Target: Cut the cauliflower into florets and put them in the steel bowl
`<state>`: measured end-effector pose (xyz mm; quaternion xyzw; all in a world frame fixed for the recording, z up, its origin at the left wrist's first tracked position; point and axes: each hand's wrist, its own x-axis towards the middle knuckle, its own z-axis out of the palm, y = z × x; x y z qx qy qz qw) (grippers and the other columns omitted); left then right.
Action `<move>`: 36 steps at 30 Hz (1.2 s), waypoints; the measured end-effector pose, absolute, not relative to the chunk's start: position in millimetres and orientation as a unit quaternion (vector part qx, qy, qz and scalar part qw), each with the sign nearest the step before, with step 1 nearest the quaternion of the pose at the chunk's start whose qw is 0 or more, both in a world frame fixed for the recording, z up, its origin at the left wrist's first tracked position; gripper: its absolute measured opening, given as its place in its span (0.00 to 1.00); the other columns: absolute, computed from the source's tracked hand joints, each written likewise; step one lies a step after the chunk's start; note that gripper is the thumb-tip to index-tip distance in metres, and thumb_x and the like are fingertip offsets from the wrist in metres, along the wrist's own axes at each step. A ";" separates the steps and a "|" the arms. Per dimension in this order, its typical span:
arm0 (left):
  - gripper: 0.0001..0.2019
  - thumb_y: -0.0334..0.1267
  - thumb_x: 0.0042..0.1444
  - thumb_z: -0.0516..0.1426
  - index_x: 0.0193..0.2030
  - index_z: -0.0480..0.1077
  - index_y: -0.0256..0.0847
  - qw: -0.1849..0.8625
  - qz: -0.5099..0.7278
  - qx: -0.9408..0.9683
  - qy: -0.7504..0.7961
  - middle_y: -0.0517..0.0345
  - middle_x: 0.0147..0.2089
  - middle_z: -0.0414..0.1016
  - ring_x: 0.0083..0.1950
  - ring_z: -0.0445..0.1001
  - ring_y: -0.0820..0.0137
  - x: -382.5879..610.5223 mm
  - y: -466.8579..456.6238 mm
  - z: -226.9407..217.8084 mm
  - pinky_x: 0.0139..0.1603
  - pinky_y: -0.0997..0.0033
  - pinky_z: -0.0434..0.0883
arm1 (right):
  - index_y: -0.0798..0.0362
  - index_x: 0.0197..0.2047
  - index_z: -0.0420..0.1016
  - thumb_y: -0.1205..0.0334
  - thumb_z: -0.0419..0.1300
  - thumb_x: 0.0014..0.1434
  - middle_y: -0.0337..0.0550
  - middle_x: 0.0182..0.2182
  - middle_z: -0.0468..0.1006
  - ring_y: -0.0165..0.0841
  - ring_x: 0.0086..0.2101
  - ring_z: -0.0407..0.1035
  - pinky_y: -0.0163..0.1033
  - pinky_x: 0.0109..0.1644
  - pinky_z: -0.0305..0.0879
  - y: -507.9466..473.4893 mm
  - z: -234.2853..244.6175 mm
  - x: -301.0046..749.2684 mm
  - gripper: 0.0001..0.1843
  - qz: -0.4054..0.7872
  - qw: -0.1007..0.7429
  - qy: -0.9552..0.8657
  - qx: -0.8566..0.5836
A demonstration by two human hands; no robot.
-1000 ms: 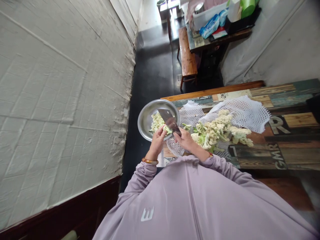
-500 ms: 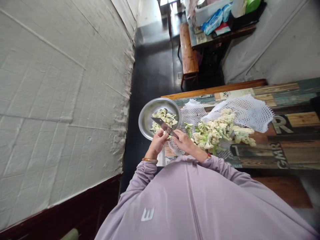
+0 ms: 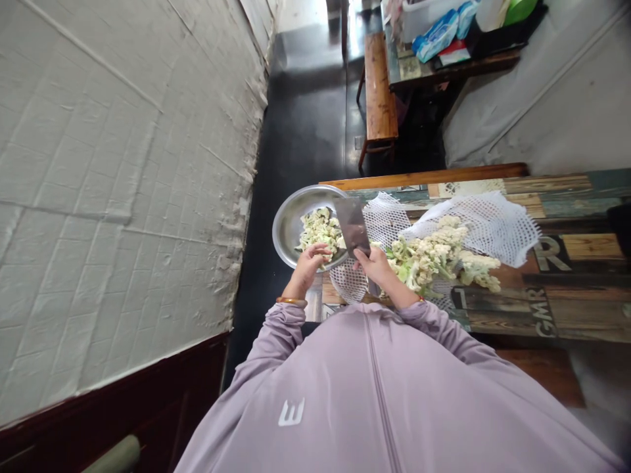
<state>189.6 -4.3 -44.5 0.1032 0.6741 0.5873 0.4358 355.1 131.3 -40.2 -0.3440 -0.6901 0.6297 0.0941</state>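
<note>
A broad-bladed cleaver point(image 3: 351, 223) is gripped in my right hand point(image 3: 377, 266), its blade raised beside the right rim of a steel bowl point(image 3: 286, 226). Cut cauliflower florets point(image 3: 318, 228) lie in a heap inside that bowl. Over its near edge, my left hand point(image 3: 308, 266) has its fingers apart, close to the florets. To the right of my right hand, larger cauliflower pieces point(image 3: 428, 253) with green stems rest on white foam netting point(image 3: 493, 220).
The bowl stands at the left end of a patchwork wooden table point(image 3: 507, 309). A white brick-pattern wall point(image 3: 123, 197) rises on the left. Beyond the table are a wooden bench point(image 3: 379, 92) and another table holding a blue packet point(image 3: 436, 36) and a plastic bin.
My hands have moved apart. The cleaver has swung right and upright, away from my left hand, which has let go of the small cauliflower piece. The view has shifted slightly.
</note>
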 end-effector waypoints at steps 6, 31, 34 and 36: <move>0.22 0.37 0.51 0.62 0.54 0.69 0.38 0.317 0.631 -0.020 0.708 0.49 0.47 0.75 0.42 0.75 0.72 150.9 -7.2 -58.5 0.40 0.74 0.70 | 0.52 0.45 0.71 0.51 0.55 0.65 0.36 0.22 0.79 0.28 0.15 0.65 0.32 0.22 0.62 148.2 -46.8 329.1 0.14 0.653 0.069 -0.678 -0.331; 0.12 0.40 0.45 0.67 0.18 0.71 0.39 0.509 0.282 0.291 0.759 0.59 0.16 0.65 0.29 0.70 0.66 299.5 60.8 -119.4 0.32 0.70 0.64 | 0.55 0.41 0.73 0.48 0.57 0.60 0.54 0.43 0.82 0.33 0.26 0.76 0.33 0.19 0.61 190.9 -59.5 489.7 0.17 0.653 0.235 -0.502 -0.516; 0.15 0.44 0.47 0.65 0.18 0.69 0.39 0.531 0.273 0.283 0.751 0.61 0.14 0.63 0.26 0.69 0.69 306.7 60.4 -119.2 0.29 0.72 0.63 | 0.55 0.40 0.73 0.48 0.57 0.61 0.50 0.38 0.82 0.32 0.25 0.76 0.32 0.19 0.61 187.3 -58.7 493.3 0.18 0.661 0.222 -0.507 -0.507; 0.16 0.45 0.48 0.64 0.19 0.69 0.38 0.538 0.278 0.275 0.747 0.60 0.16 0.65 0.25 0.68 0.71 305.3 58.1 -115.2 0.29 0.73 0.64 | 0.55 0.40 0.72 0.48 0.58 0.60 0.47 0.35 0.81 0.32 0.25 0.76 0.31 0.19 0.61 187.3 -58.8 494.2 0.17 0.663 0.218 -0.512 -0.500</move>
